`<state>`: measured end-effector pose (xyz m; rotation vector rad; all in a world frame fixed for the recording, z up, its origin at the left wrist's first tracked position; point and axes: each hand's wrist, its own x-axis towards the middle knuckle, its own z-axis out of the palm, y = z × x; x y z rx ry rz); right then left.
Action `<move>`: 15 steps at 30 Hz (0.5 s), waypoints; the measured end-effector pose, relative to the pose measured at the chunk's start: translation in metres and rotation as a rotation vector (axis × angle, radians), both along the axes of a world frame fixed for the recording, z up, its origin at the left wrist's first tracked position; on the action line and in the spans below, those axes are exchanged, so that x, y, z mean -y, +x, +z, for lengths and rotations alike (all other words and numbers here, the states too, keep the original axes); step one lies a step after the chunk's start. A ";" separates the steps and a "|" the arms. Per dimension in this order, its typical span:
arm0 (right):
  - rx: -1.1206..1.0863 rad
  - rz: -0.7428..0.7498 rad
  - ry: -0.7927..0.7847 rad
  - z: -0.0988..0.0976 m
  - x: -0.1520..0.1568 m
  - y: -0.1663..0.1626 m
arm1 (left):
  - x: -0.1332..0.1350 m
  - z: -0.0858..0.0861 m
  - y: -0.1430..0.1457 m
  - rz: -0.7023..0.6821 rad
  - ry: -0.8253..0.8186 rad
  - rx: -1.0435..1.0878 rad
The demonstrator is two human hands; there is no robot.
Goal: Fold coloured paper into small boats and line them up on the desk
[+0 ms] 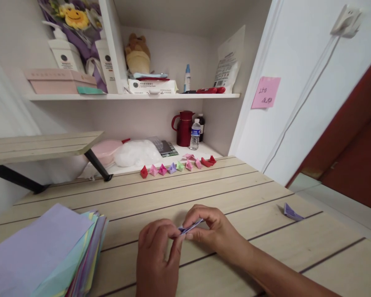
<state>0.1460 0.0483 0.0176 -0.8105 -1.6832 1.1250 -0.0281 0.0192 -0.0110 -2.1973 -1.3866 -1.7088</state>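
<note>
Head view, both hands working at the near middle of the bench. Held item: a small folded purple paper, narrow, several layers thick by the look of it.

Handling, my estimate: next to no weight, so I need hardly any grip force. Stiff along the creases, soft across the flat faces; it should crush or spring apart if I squeeze the middle. Surface probably dry and not very slippery. Thin layers could tear at a sharp corner if I pull the two ends against each other. Best hold: fingertips on the folded edges near each end, with light, even pressure.

Position: the paper bridges the gap between the hands, tilted slightly, its right end the higher in view. The left hand pinches the left end between thumb and fingers. The right hand grips the right end, thumb below and curled fingers above, the tip showing just past them. I cannot tell whether the underside touches the bench; the fingers hide part of it.

Around it: a stack of coloured paper lies left of the left hand, well apart. A folded purple boat sits off to the right, beyond the right hand. Small folded boats line the far edge.
</note>
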 end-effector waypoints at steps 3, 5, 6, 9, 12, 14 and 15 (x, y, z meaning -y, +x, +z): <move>-0.010 0.014 -0.019 -0.002 -0.001 0.001 | 0.003 -0.002 0.004 0.052 -0.062 0.082; -0.008 0.018 -0.015 -0.003 -0.002 0.001 | 0.005 -0.004 0.007 0.094 -0.103 0.146; -0.008 0.019 -0.009 -0.003 -0.002 0.001 | 0.006 -0.004 0.008 0.096 -0.112 0.159; -0.012 0.027 -0.015 -0.003 -0.001 0.001 | 0.006 -0.002 0.008 0.061 -0.098 0.121; -0.010 0.019 -0.035 -0.001 -0.001 0.000 | 0.004 0.001 0.004 0.034 -0.083 0.085; 0.004 -0.016 -0.042 0.001 -0.001 0.000 | 0.001 0.003 0.001 0.002 -0.082 0.082; 0.014 -0.037 -0.049 0.002 -0.001 0.000 | 0.000 0.004 0.001 -0.017 -0.096 0.090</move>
